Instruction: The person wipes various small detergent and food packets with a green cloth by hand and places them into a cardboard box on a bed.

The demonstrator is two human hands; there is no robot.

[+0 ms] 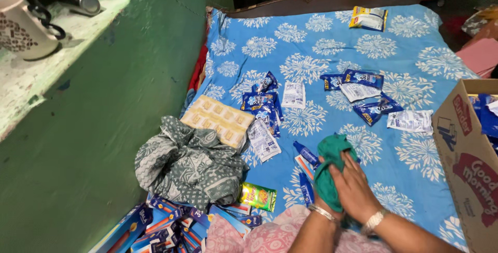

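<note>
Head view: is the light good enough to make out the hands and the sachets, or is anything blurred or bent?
Head view: dim light; the hands and green cloth are slightly soft, the blue sachets read fairly sharp; the mug and green wall bow with wide-angle distortion; no harsh glare.

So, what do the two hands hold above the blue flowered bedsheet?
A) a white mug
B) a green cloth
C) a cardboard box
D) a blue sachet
B: both hands, the left hand and the right hand, grip the bunched green cloth above the blue flowered bedsheet; the blue sachets lie loose on the sheet.
</note>
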